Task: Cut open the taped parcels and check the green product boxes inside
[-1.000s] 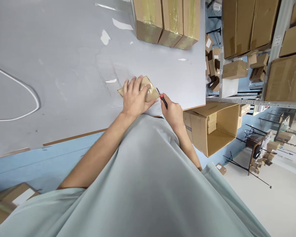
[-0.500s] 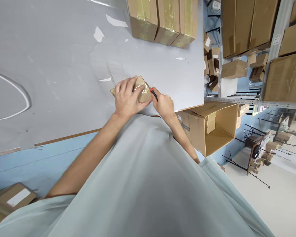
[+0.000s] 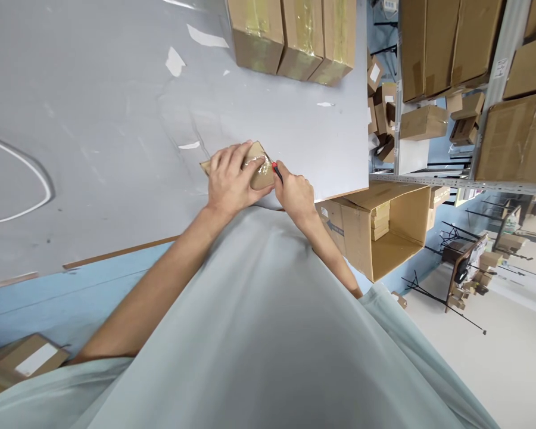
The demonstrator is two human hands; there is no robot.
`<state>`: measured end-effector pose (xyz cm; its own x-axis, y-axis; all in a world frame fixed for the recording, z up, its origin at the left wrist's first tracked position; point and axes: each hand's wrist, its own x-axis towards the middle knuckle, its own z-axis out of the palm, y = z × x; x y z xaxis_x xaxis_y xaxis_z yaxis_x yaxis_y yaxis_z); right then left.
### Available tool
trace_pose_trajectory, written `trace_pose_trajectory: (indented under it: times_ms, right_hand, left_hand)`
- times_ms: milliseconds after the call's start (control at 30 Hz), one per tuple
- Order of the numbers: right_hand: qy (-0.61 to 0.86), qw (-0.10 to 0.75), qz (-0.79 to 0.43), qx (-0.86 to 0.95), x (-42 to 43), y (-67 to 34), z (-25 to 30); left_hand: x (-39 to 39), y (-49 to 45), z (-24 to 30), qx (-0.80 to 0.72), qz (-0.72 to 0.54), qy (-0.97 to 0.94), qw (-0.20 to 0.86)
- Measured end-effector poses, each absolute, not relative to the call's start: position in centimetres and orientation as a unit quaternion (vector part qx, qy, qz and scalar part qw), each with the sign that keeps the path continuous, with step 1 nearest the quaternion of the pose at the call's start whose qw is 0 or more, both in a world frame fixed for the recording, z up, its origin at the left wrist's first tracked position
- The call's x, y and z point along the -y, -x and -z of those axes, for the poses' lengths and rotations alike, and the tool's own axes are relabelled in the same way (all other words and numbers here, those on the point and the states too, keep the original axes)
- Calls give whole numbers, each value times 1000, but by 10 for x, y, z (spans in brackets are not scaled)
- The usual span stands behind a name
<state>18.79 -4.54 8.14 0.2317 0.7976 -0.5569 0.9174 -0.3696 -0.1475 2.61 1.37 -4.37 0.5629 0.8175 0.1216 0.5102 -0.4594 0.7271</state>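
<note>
A small brown cardboard box with shiny clear tape sits at the near edge of the grey table. My left hand is spread over it from the left, gripping it with fingers on top and thumb along the near side. In my right hand is a red and black utility knife, closed tightly in the fingers. Its tip meets the box's right edge; the blade is too small to make out clearly.
Three taped cartons stand at the table's far side. Paper scraps and a white cable lie on the table. Right of my arm is an open carton with small boxes inside. Shelves hold more cartons.
Both hands, the box and the knife stay nearly in place, with the knife at the same edge of the box. The view has shifted slightly.
</note>
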Motion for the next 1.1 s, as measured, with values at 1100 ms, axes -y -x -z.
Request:
trace_pose_trajectory:
  times_ms: [1100]
  right_hand:
    - [-798,161,275,-512,49,-181,-91]
  left_hand:
    - [-3,-34,49,-431,-243,-798,344]
